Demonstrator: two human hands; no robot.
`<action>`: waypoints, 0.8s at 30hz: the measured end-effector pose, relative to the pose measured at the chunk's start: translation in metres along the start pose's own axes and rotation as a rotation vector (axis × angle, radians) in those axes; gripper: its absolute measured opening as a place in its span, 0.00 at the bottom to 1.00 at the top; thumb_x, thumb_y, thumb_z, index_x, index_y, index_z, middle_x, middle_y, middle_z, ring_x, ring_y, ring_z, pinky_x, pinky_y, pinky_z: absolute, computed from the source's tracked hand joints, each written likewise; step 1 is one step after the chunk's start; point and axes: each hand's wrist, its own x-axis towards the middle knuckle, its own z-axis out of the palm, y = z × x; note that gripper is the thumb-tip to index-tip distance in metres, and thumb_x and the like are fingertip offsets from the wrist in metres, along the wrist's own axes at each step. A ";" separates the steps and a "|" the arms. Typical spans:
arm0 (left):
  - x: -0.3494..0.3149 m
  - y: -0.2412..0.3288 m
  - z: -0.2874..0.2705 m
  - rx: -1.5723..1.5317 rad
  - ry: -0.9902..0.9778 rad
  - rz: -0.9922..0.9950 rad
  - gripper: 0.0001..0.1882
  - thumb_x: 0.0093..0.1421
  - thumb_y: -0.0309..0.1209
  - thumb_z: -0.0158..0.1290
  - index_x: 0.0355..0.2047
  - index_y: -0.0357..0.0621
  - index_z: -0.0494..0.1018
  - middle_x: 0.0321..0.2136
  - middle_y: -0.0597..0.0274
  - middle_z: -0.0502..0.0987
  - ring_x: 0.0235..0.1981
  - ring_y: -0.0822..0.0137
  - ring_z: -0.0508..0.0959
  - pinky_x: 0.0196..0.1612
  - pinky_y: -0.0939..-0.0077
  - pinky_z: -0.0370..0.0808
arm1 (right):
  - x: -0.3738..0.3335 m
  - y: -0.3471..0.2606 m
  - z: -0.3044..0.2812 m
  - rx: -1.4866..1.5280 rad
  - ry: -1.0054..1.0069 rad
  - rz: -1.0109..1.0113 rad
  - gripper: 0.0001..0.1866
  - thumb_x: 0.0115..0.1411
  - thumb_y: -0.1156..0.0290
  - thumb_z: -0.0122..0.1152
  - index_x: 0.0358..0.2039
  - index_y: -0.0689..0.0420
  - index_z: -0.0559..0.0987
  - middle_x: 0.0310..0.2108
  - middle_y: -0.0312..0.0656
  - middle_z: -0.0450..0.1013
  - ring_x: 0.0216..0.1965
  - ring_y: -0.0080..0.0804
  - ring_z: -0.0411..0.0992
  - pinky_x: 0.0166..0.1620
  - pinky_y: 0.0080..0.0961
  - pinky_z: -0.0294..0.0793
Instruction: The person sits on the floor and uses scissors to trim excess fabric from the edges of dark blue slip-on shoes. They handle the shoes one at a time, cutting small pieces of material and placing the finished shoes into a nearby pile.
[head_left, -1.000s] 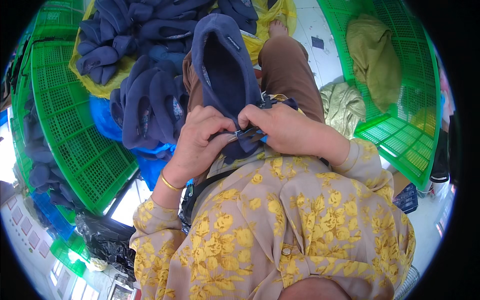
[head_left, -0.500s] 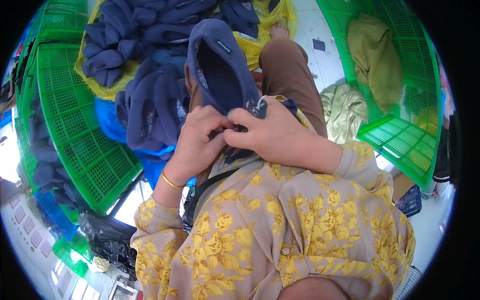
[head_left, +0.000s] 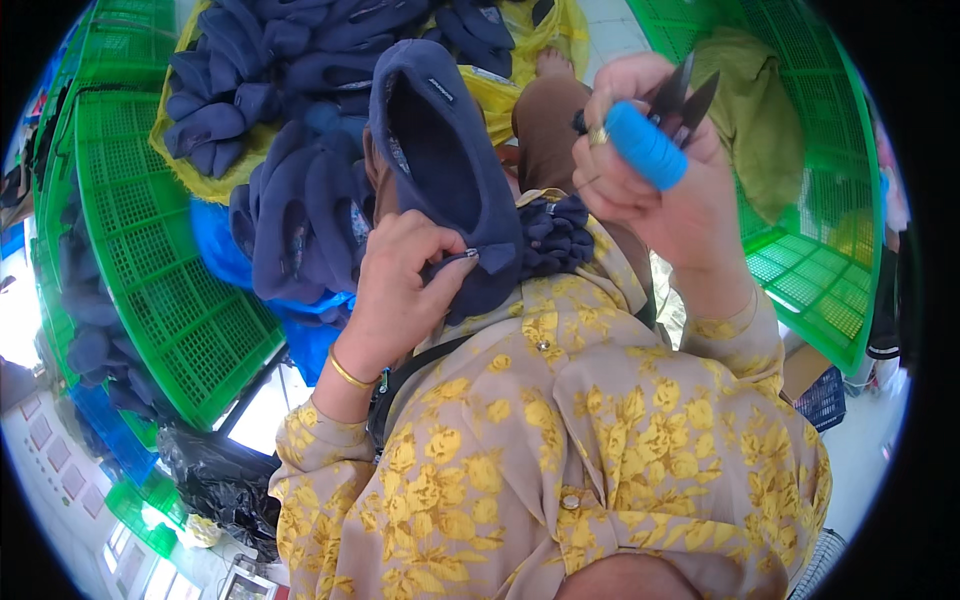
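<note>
A navy fabric slipper point(head_left: 483, 170) rests toe-away over my lap, its opening facing up. My left hand point(head_left: 405, 265) pinches the slipper's heel edge between thumb and forefinger, beside a small navy bow point(head_left: 496, 257). Raised to the right, apart from the slipper, my right hand point(head_left: 690, 205) is closed round thread snips point(head_left: 684, 105) with two dark, pointed blades. A bright blue wrapped piece point(head_left: 645, 145) lies beside the blades; whether it is a handle or a finger wrap I cannot tell. Several navy bows point(head_left: 556, 237) lie bunched by the slipper's heel.
Many navy slippers point(head_left: 300, 220) are heaped ahead and left, some on a yellow sack point(head_left: 170, 140). Green plastic crates stand on the left point(head_left: 160, 240) and right point(head_left: 815, 290). An olive cloth point(head_left: 750, 130) hangs in the right one. Black plastic point(head_left: 215, 480) lies lower left.
My right hand has left the slipper's heel and lifted up and right, now showing the snips. My left hand keeps its pinch on the heel. The bow and bunched bows have come into view.
</note>
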 end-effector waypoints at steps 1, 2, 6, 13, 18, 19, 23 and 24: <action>-0.001 -0.001 0.001 0.009 0.006 -0.005 0.06 0.48 0.27 0.61 0.27 0.42 0.76 0.25 0.61 0.70 0.31 0.59 0.69 0.35 0.68 0.65 | -0.002 0.004 0.002 -0.058 0.017 0.026 0.06 0.66 0.72 0.51 0.42 0.57 0.70 0.17 0.28 0.58 0.15 0.14 0.53 0.19 0.14 0.51; -0.002 -0.003 0.003 0.019 0.010 -0.010 0.06 0.48 0.26 0.62 0.27 0.42 0.76 0.25 0.61 0.70 0.31 0.60 0.69 0.35 0.68 0.65 | -0.005 0.009 0.003 -0.113 0.036 0.051 0.06 0.65 0.73 0.52 0.42 0.58 0.70 0.18 0.29 0.60 0.16 0.14 0.54 0.20 0.14 0.51; -0.005 -0.001 0.004 0.012 0.054 -0.013 0.06 0.47 0.26 0.62 0.26 0.42 0.76 0.25 0.62 0.70 0.30 0.61 0.68 0.34 0.69 0.65 | -0.012 0.039 -0.005 -1.012 -0.175 -0.029 0.09 0.55 0.80 0.57 0.38 0.57 0.76 0.24 0.40 0.73 0.25 0.35 0.73 0.32 0.24 0.71; -0.007 -0.003 0.007 0.014 0.122 0.029 0.08 0.45 0.23 0.63 0.25 0.42 0.75 0.23 0.65 0.69 0.28 0.67 0.67 0.32 0.75 0.64 | -0.024 0.060 -0.012 -1.211 -0.284 0.003 0.14 0.45 0.81 0.57 0.35 0.56 0.78 0.27 0.45 0.76 0.31 0.44 0.76 0.34 0.36 0.74; -0.007 -0.001 0.009 0.001 0.132 0.009 0.07 0.45 0.23 0.62 0.23 0.42 0.75 0.24 0.62 0.69 0.29 0.62 0.68 0.31 0.71 0.65 | -0.022 0.060 -0.010 -1.226 -0.306 0.007 0.13 0.45 0.80 0.58 0.34 0.57 0.78 0.26 0.45 0.75 0.31 0.45 0.75 0.35 0.36 0.73; -0.007 -0.001 0.010 0.000 0.137 0.010 0.07 0.45 0.23 0.62 0.23 0.41 0.75 0.24 0.62 0.70 0.29 0.62 0.68 0.31 0.71 0.65 | -0.022 0.059 -0.010 -1.242 -0.302 0.001 0.12 0.45 0.80 0.58 0.33 0.57 0.78 0.26 0.45 0.75 0.31 0.45 0.75 0.35 0.37 0.74; -0.008 -0.001 0.011 0.006 0.146 0.013 0.06 0.44 0.22 0.62 0.23 0.41 0.75 0.24 0.62 0.70 0.30 0.62 0.69 0.32 0.71 0.66 | -0.022 0.062 -0.007 -1.314 -0.293 -0.016 0.10 0.44 0.79 0.59 0.31 0.57 0.78 0.25 0.45 0.75 0.30 0.46 0.76 0.35 0.38 0.74; -0.008 -0.001 0.011 0.008 0.147 0.014 0.06 0.44 0.22 0.62 0.23 0.41 0.75 0.24 0.62 0.71 0.30 0.62 0.69 0.32 0.71 0.66 | -0.021 0.064 -0.006 -1.336 -0.293 -0.017 0.10 0.44 0.78 0.59 0.31 0.57 0.78 0.25 0.45 0.75 0.29 0.46 0.76 0.35 0.39 0.74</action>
